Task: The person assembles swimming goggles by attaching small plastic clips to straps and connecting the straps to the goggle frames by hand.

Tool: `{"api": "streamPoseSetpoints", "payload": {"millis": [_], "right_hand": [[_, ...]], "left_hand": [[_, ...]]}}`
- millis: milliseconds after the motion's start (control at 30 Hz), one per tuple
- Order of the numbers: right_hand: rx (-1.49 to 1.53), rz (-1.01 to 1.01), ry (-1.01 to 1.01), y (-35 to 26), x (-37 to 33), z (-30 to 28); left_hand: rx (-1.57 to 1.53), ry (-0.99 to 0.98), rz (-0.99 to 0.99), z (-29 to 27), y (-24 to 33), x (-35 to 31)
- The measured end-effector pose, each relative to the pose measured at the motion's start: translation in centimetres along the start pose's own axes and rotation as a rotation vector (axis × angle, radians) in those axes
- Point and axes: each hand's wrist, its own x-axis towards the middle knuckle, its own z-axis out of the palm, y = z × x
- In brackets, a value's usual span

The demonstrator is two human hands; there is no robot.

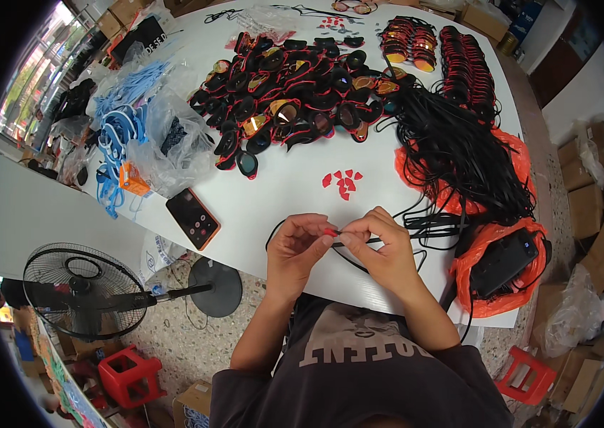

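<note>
Above the table's near edge, my left hand (296,250) pinches a small red piece (330,232) between thumb and fingers. Close beside it, my right hand (382,246) is closed on a thin black strap (354,265) whose end meets the red piece. The fingertips hide how the two fit together. Just beyond my hands lie several loose red pieces (345,187). Farther back spreads a heap of black-and-red swim goggles (295,93) with tinted lenses. To the right is a thick bundle of black straps (452,143) on red plastic.
A phone (193,217) lies on the white table (245,203) to the left, near light-blue straps (120,128) and clear bags. Goggles stand in rows (466,71) at the far right. A red bag (491,305) holds a black object. A floor fan (84,292) stands left.
</note>
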Motion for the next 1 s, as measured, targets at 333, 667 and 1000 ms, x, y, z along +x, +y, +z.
{"api": "streamPoseSetpoints", "payload": {"millis": [333, 667, 1000], "right_hand": [[-0.113, -0.087, -0.077, 0.0, -0.2, -0.1], [0.052, 0.080, -0.031, 0.7, -1.6, 0.8], [0.122, 0.100, -0.070, 0.6, -2.0, 1.3]], "left_hand": [[0.210, -0.045, 0.076, -1.0, -0.3, -0.5], [-0.021, -0.060, -0.035, -0.6, -1.2, -0.9], [-0.004, -0.063, -0.048, -1.2, -1.4, -1.5]]}}
